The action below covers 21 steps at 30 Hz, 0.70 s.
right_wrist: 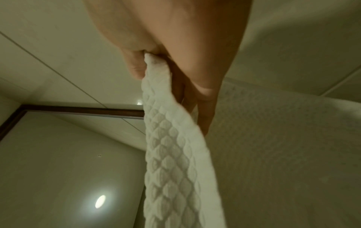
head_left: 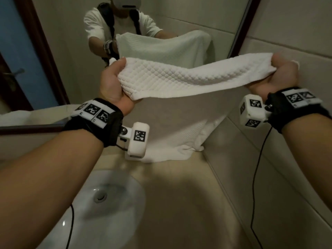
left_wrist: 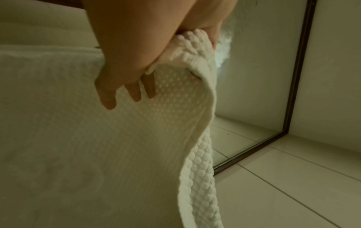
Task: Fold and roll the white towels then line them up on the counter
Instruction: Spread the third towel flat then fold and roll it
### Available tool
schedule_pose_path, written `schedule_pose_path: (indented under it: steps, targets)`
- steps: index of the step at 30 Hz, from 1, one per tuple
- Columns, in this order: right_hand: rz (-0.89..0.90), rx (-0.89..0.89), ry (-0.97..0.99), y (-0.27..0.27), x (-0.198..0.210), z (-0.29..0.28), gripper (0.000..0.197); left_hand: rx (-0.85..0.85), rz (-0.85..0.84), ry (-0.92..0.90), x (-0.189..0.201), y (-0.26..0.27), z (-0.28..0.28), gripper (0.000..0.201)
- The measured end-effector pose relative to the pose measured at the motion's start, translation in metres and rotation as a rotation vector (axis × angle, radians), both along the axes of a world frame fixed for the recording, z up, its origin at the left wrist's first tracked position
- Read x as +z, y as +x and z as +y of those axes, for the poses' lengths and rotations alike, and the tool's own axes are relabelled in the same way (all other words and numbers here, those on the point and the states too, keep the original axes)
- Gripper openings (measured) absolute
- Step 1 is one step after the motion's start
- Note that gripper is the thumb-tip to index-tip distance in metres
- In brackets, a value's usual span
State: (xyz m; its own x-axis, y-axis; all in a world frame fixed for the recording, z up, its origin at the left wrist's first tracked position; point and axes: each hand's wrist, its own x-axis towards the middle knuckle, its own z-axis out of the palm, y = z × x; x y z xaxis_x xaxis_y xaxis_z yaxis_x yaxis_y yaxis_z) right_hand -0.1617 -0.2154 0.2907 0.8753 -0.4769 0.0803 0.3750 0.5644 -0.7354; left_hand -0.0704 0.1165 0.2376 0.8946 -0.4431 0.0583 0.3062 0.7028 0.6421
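A white waffle-textured towel is stretched in the air between my two hands, above the beige counter. My left hand grips its left top corner, thumb over the upper edge and fingers behind the cloth. On the other side, my right hand pinches the right top corner. The towel hangs down in front of the mirror, and its lower end rests crumpled on the counter near the back right corner.
A white sink basin is set into the counter at the lower left. A dark-framed mirror covers the back wall and a tiled wall closes the right side. More white cloth lies at far left.
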Motion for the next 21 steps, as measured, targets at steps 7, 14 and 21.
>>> schedule_pose_path:
  steps: [7,14,21]
  targets:
    - [0.093,-0.02,0.099,-0.066,-0.063,-0.015,0.046,0.05,0.116,0.015,-0.051,-0.084,0.0,0.045]
    - [0.257,-0.093,0.098,-0.137,-0.12,-0.003,0.046,0.112,0.3,0.101,-0.108,-0.17,0.001,0.044]
    - [0.383,-0.136,0.148,-0.19,-0.182,0.011,0.035,0.083,0.459,0.15,-0.166,-0.208,0.013,0.045]
